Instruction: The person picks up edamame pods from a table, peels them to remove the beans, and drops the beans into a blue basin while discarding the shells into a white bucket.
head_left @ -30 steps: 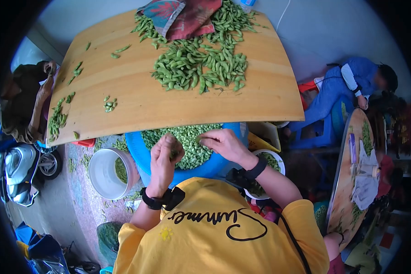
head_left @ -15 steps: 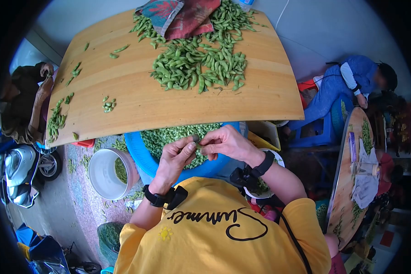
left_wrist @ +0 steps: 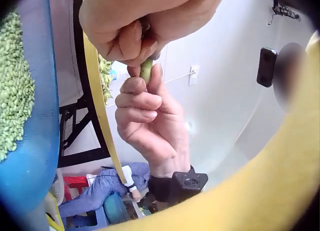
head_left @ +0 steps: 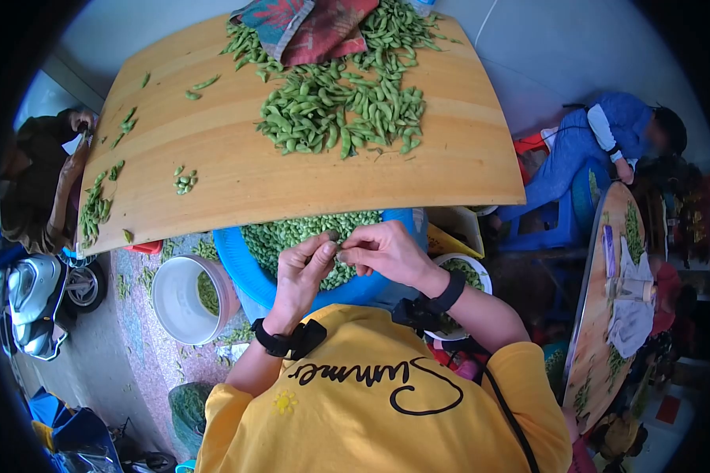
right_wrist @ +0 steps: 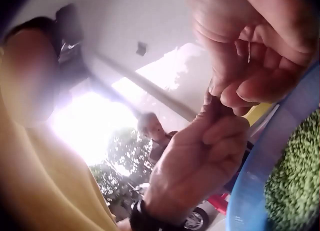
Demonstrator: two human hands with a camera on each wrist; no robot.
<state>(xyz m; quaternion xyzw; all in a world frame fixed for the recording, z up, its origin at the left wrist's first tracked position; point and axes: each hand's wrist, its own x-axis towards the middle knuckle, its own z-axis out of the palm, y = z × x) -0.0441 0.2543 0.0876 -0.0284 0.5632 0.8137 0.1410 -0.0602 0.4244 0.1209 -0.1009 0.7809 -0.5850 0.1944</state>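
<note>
Over the blue basin both hands meet fingertip to fingertip. My left hand, its fingers curled, grips one end of a green soybean pod. The other end is pinched between the thumb and forefinger of my right hand; the left wrist view shows this from close by. Shelled green beans fill the basin below. In the right wrist view, the fingers hide the pod.
A wooden table edges over the basin, bearing a heap of pods and a red cloth. A pale bucket stands left, a white bucket right. Other people sit at both sides.
One second ago the hands were apart over the basin. They came together at the pod by half a second ago and have stayed joined, shifting slightly.
</note>
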